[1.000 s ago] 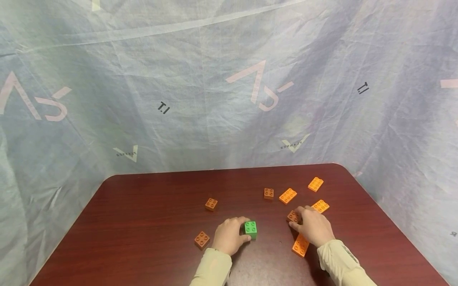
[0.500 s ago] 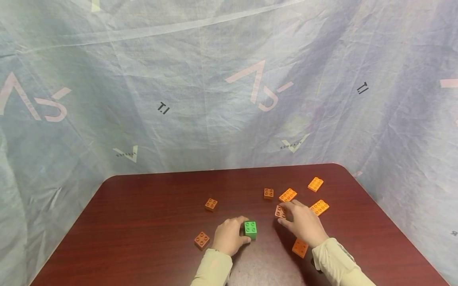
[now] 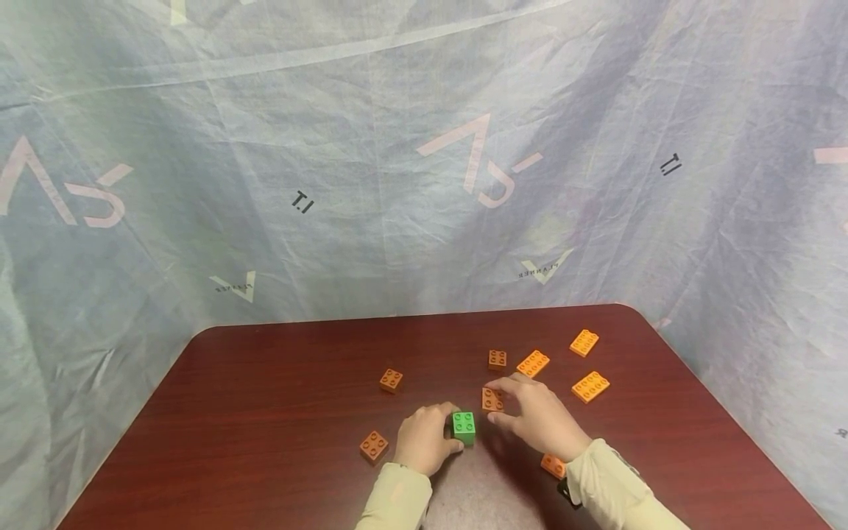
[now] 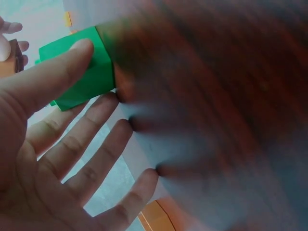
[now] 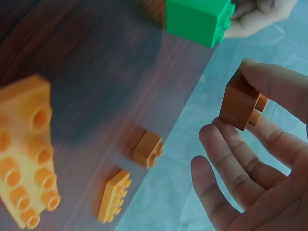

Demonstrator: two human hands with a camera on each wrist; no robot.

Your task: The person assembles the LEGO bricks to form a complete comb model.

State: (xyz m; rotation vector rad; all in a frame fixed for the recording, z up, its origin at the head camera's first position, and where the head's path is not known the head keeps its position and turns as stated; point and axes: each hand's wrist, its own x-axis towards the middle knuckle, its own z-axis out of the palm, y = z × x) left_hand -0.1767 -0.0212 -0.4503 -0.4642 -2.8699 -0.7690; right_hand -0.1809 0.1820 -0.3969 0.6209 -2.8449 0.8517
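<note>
Between its thumb and fingers my left hand (image 3: 424, 440) holds a green toy building brick (image 3: 464, 428) on the table, studs up. In the left wrist view the thumb lies along one side of the green brick (image 4: 82, 67), and the other fingertips reach the tabletop. My right hand (image 3: 539, 416) pinches a brown four-stud brick (image 3: 492, 400), just right of and beyond the green one. The right wrist view shows this brown brick (image 5: 240, 100) raised off the table, held by thumb and fingertips.
Other brown bricks lie at the left (image 3: 374, 446), farther back (image 3: 391, 380) and at the back (image 3: 497, 359). Flat orange bricks (image 3: 590, 386) are spread over the right side of the dark red table (image 3: 265, 412). An orange brick (image 3: 553, 466) is partly hidden under the right wrist.
My right hand has lifted the brown brick from beside the orange ones and carried it left, close to the green brick. My left hand and the green brick have stayed in place.
</note>
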